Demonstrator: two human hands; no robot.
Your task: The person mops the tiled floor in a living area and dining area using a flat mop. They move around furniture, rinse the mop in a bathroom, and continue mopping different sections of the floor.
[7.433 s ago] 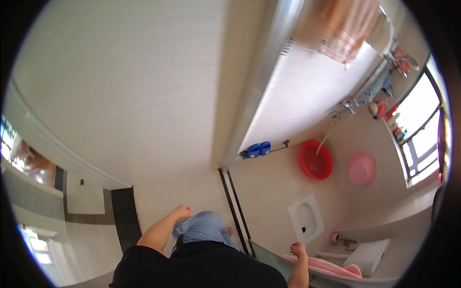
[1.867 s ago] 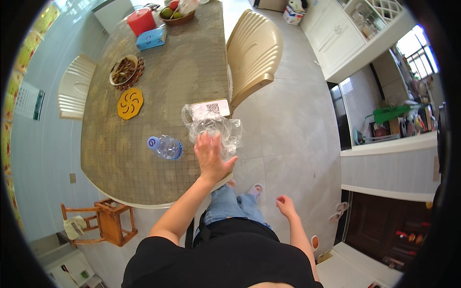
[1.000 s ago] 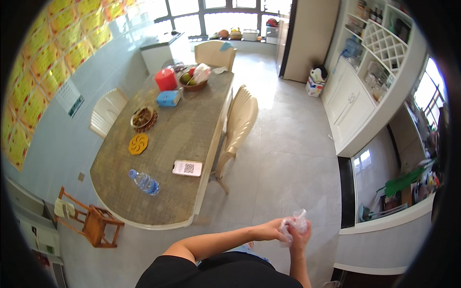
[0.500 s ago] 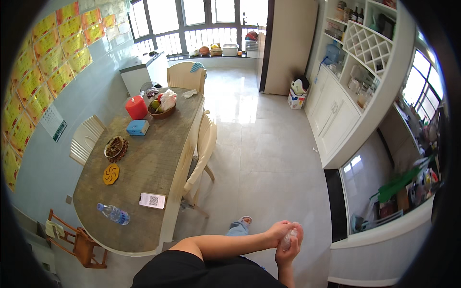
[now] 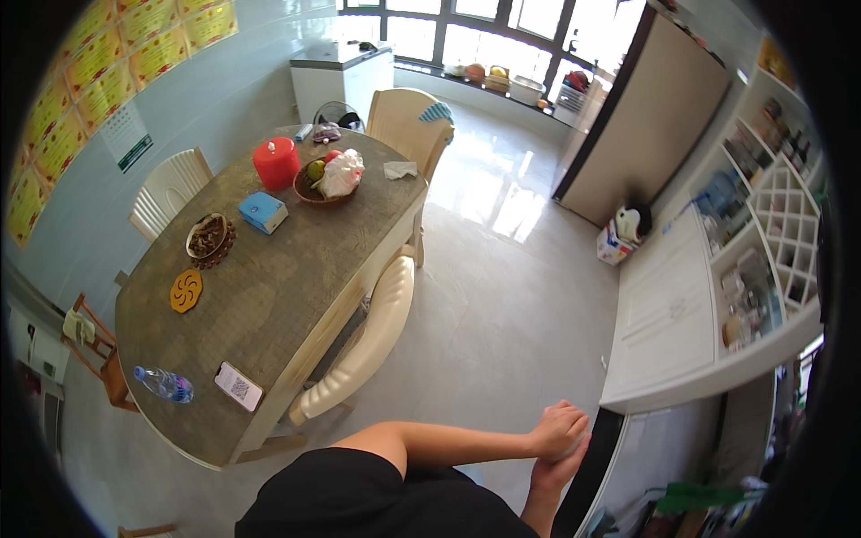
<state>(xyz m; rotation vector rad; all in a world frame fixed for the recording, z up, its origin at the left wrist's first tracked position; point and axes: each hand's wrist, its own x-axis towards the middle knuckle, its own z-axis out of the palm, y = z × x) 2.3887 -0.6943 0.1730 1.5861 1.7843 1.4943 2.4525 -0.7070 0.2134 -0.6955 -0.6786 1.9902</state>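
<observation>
Both my hands are brought together in front of me, toward the lower right. My left hand [image 5: 558,429] lies on top with its fingers curled over. Beneath it, my right hand [image 5: 560,468] is cupped and closed from below. Pressed between the palms is a crumpled whitish, see-through thing [image 5: 574,446], like thin plastic or tissue. Most of it is hidden by the fingers, so its kind stays unclear.
To the left stands a table [image 5: 296,260] with a phone [image 5: 239,386], a water bottle [image 5: 163,385], a blue tissue pack [image 5: 263,212], a red canister [image 5: 276,163] and a fruit basket [image 5: 327,193]. A cream chair [image 5: 377,332] juts into the floor space. White cabinets [image 5: 664,305] line the right.
The view has turned and tilted, so the table and cabinets appear shifted. My left hand has closed over the whitish thing, which shows less than before.
</observation>
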